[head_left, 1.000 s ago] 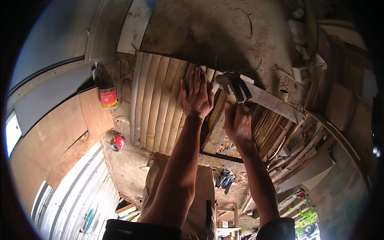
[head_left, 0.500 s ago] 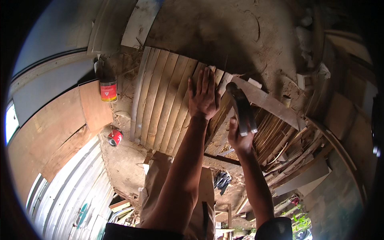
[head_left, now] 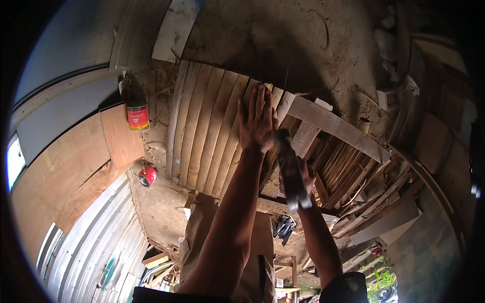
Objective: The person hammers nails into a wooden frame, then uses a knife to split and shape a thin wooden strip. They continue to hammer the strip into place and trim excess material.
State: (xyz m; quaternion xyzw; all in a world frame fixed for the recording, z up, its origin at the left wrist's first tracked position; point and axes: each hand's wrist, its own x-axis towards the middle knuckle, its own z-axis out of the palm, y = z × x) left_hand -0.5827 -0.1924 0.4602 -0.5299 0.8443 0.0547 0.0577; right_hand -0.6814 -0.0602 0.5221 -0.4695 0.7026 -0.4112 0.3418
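My left hand (head_left: 256, 126) lies flat on a row of narrow wooden slats (head_left: 208, 118), its fingers stretched toward their far end. The slats are set side by side over a wooden frame (head_left: 336, 121), whose right part is uncovered. Raised above the frame, just right of my left wrist, is a claw hammer (head_left: 289, 166), smeared by motion. My right hand (head_left: 306, 177) is closed round it, mostly behind the hammer's head, so the handle is hidden. A small pale piece (head_left: 268, 89) shows at my left fingertips; what it is I cannot tell.
A red and yellow can (head_left: 137, 117) stands at the left, with a smaller red can (head_left: 148, 175) tipped nearer me. Loose wood strips (head_left: 348, 169) pile up at the right. Corrugated metal sheet (head_left: 83, 235) lines the near left. A dark cloth (head_left: 284, 228) lies on the dirt floor.
The hammer in my right hand has swung left and toward me, its head now beside my left wrist. My left hand stays in the same place on the slats.
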